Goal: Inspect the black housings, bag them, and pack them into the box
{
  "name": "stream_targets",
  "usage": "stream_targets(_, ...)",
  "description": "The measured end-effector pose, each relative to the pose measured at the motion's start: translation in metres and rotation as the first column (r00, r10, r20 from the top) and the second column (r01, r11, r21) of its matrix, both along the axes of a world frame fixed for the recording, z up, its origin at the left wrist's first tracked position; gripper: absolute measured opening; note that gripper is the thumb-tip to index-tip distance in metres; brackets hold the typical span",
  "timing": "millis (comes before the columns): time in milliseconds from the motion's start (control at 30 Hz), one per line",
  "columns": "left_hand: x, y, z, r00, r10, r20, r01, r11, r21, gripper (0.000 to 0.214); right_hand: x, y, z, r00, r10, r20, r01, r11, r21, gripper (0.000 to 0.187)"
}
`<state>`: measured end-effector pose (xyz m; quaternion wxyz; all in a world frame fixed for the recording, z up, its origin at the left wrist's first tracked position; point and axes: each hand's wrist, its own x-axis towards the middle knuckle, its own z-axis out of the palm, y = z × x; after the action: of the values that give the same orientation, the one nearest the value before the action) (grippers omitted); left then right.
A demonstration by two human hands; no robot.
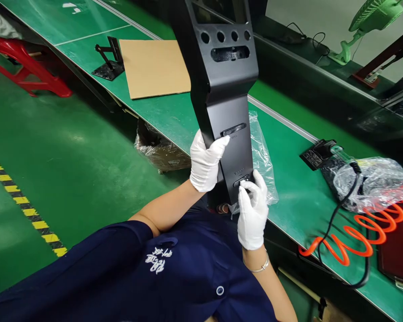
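Observation:
A long black panel housing stands tilted in front of me, with a rectangular window, a row of round holes and slots in its face. My left hand, in a white glove, is wrapped round its left edge, thumb on the front below the middle slot. Near the lower end, my white-gloved right hand has thumb and fingertips pinched together at a small slot. Whatever is between those fingertips is too small or hidden to make out. A clear plastic bag lies on the bench behind the housing.
The green bench runs diagonally. On it are a cardboard sheet, a black stand, a plastic-wrapped bundle and an orange coiled hose. A wrapped box sits below the edge; a red stool stands left.

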<state>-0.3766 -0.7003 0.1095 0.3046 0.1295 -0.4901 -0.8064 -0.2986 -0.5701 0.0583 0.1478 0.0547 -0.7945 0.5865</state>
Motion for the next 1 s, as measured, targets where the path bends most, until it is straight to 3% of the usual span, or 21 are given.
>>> stream_targets(167,-0.004,-0.003,-0.001,0.999,0.005,-0.048,-0.005,1.000,0.012,0.027,0.000,0.005,0.004,0.998,0.057,0.040,-0.055,0.997,-0.047,0.020)
stream_targets(300,-0.009,-0.012,-0.004,0.990,-0.130,-0.056,0.137,0.981,0.140,0.029,-0.004,0.024,0.008,0.998,0.010,0.061,0.001,0.984,-0.179,0.033)
stream_targets(367,-0.010,-0.015,-0.004,0.977,-0.207,-0.045,0.212,0.947,0.240,0.025,-0.006,0.032,0.008,0.990,0.049,0.135,-0.017,0.973,-0.231,0.041)
stream_targets(500,-0.009,-0.017,-0.001,0.966,-0.258,0.001,0.232,0.869,0.436,0.023,-0.006,0.038,0.006,0.965,0.169,0.203,-0.147,0.982,-0.122,0.038)
stream_targets(567,-0.010,-0.018,-0.001,0.960,-0.278,-0.001,0.248,0.856,0.453,0.022,-0.004,0.036,0.006,0.968,0.160,0.192,-0.145,0.985,-0.088,0.037)
stream_targets(633,-0.012,-0.022,-0.004,0.943,-0.333,-0.020,0.307,0.843,0.441,0.020,-0.001,0.031,0.009,0.965,0.173,0.199,-0.145,0.978,-0.150,0.038)
stream_targets(733,-0.016,-0.030,-0.012,0.890,-0.456,0.006,0.402,0.789,0.464,0.021,0.007,0.022,0.015,0.899,0.324,0.294,-0.235,0.925,-0.299,0.040)
stream_targets(867,-0.019,-0.038,-0.021,0.857,-0.515,0.009,0.444,0.749,0.492,0.033,0.021,0.011,0.016,0.752,0.455,0.477,-0.401,0.890,-0.215,0.026)
stream_targets(933,-0.018,-0.040,-0.024,0.829,-0.557,-0.055,0.491,0.677,0.549,0.037,0.024,0.008,0.007,0.703,0.483,0.522,-0.463,0.868,-0.179,0.025)
stream_targets(1000,-0.018,-0.042,-0.026,0.761,-0.628,-0.160,0.578,0.545,0.608,0.039,0.024,0.007,-0.005,0.658,0.529,0.536,-0.509,0.837,-0.201,0.032)
